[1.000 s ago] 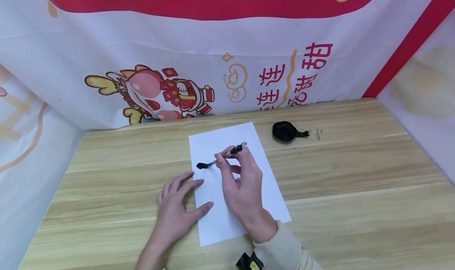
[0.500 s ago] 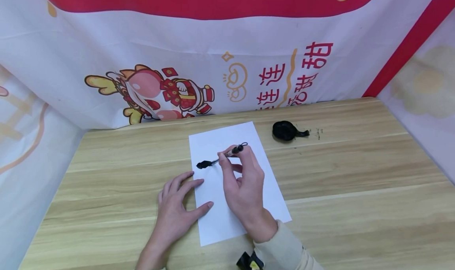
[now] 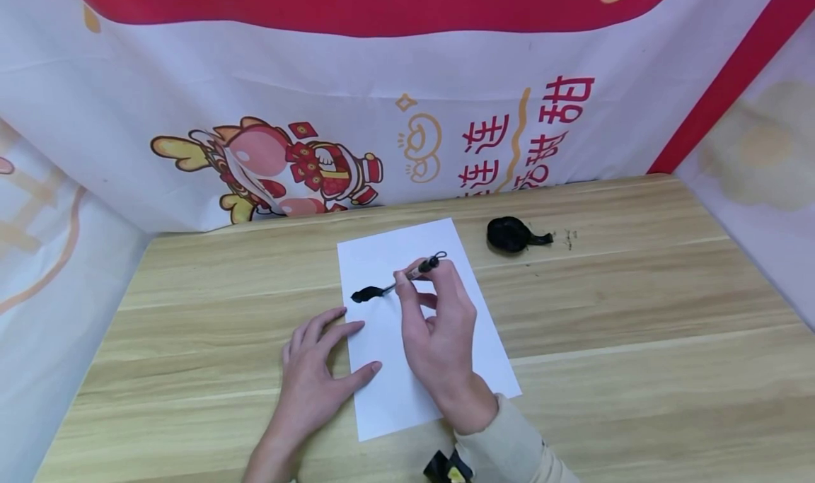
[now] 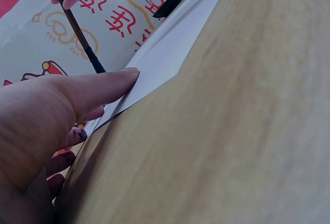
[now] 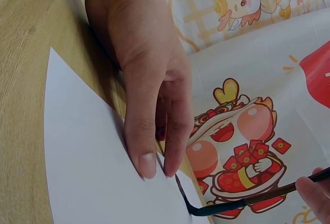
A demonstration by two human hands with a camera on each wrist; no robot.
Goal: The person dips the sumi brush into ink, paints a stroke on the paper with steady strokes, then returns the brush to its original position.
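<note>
My right hand (image 3: pixel 442 331) pinches a writing brush (image 3: pixel 417 269) between thumb and fingers, its handle slanting up to a hanging loop. The bent, inked tip meets the white sheet of paper (image 3: pixel 407 384) at the right end of a thick black ink stroke (image 3: pixel 367 295). At the sheet's left edge lies my left hand (image 3: pixel 315 370), fingers spread, with the thumb and nearest fingertips on the paper. In the right wrist view the dark brush tip (image 5: pixel 216 209) bends against the sheet ahead of the left fingertips. Dark smudges mark some left fingertips (image 4: pixel 80 134).
A round black thing with a short stem (image 3: pixel 509 235) stands on the wooden table (image 3: pixel 605 370) right of the sheet, with dark specks beside it. A printed cloth (image 3: pixel 286 59) rises along the back edge. A black and yellow object (image 3: pixel 448 467) is by the right sleeve.
My right hand has drawn the brush a little to the right, and the black stroke has grown longer that way. The left hand and the sheet have stayed in place.
</note>
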